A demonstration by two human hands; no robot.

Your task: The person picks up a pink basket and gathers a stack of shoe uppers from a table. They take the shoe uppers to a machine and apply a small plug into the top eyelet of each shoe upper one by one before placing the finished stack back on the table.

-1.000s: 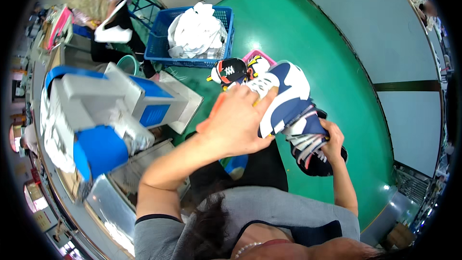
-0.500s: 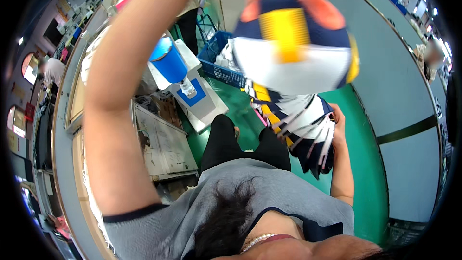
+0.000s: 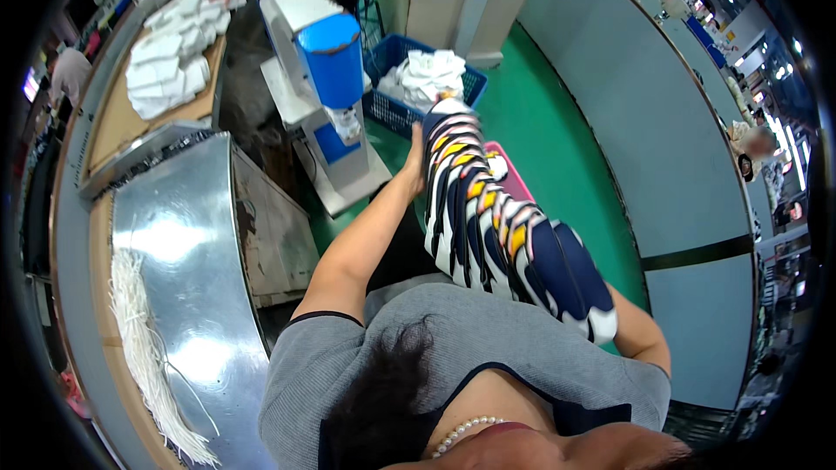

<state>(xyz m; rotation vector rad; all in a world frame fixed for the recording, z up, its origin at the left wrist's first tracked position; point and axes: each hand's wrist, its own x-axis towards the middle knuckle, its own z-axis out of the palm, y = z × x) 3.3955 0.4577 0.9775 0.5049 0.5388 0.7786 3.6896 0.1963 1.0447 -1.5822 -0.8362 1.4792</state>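
Note:
A long stack of nested, cap-like fabric pieces [image 3: 488, 209] in navy, white and yellow slants across my front, from beside the blue basket to my right side. At its far end my left hand [image 3: 416, 161] presses against the stack's left side, closed on it, with part of the fingers hidden behind the cloth. My right forearm [image 3: 640, 331] reaches under the near end of the stack. The right hand itself is covered by the pieces, so its fingers do not show.
A blue and white machine [image 3: 331, 61] stands ahead left, beside a blue basket [image 3: 383, 109] of white cloth. A pink container [image 3: 514, 178] shows partly behind the stack. At left are a metal-topped table [image 3: 187, 235] with white cords [image 3: 139, 313] and white pieces [image 3: 178, 52]. Grey partitions [image 3: 627, 87] run along the right.
My left arm has come down from high up, where it was by a cap-like piece with coral edging, and now meets the stack. The stack has swung out lengthwise before me. My view has shifted.

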